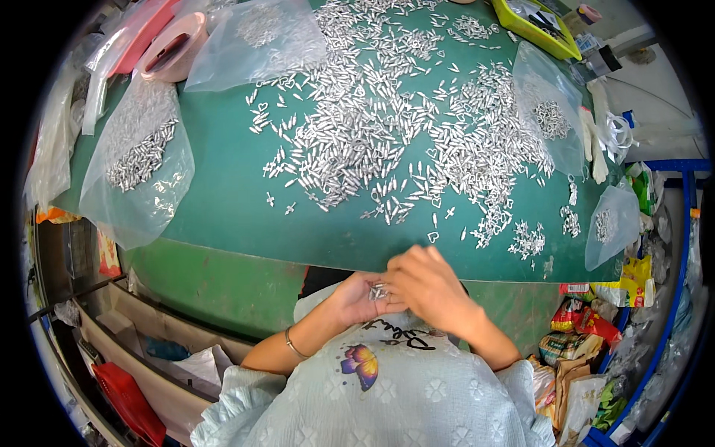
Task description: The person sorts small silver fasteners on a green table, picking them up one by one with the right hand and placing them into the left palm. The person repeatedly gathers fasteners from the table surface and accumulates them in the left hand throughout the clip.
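At the table's near edge, my left hand point(354, 300) is turned palm up and cupped around a few small silver metal pieces point(378, 291). My right hand point(426, 284) reaches across it with curled fingers, and its fingertips are near the left palm. Whatever the right fingers may grip is hidden. Just beyond my hands, a wide scatter of small silver bullet-shaped pieces point(350, 160) covers much of the green tabletop point(223, 201). Heart-shaped outlines and small crosses lie among them, one heart-shaped piece point(433, 237) close to my right hand.
Clear plastic bags with silver pieces lie at the left point(141, 160), back point(257, 37) and right point(551, 112). A pink bowl point(175, 48) stands back left, a yellow-green tray point(536, 30) back right. Below the left side is an open drawer point(149, 328); colourful packets point(573, 328) fill the lower right.
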Motion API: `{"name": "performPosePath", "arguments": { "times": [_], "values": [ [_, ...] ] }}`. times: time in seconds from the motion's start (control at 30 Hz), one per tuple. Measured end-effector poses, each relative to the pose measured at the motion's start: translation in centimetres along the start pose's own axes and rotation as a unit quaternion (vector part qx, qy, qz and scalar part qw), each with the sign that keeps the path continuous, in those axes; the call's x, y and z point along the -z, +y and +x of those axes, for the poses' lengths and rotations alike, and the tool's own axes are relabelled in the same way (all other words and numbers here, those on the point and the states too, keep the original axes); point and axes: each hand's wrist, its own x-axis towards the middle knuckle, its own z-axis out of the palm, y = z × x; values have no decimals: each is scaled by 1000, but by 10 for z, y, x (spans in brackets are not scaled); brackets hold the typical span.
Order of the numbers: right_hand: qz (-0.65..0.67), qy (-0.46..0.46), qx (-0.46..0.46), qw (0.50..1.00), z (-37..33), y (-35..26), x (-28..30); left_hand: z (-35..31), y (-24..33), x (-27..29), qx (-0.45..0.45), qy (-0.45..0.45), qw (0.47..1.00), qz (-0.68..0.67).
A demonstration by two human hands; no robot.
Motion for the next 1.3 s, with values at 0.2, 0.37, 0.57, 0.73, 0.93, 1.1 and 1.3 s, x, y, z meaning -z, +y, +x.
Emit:
{"name": "performPosePath", "arguments": {
  "times": [0.2,0.37,0.57,0.73,0.93,1.1,1.3],
  "values": [
    [-178,64,-71,979,37,42,3,2,6,3,32,14,997,64],
    [-168,53,-64,982,20,45,6,5,1,-31,18,167,971,170],
    [-161,85,-75,980,17,48,3,8,0,-37,18,172,970,174],
    [-157,75,-63,983,21,51,8,9,0,-39,14,182,968,172],
    [-127,150,-85,977,23,49,16,8,1,-33,21,160,974,161],
    [-28,184,-168,968,2,39,33,7,2,-35,24,160,971,174],
    [-294,153,-362,871,-52,53,64,7,2,-31,16,157,973,167]
  ]
}}
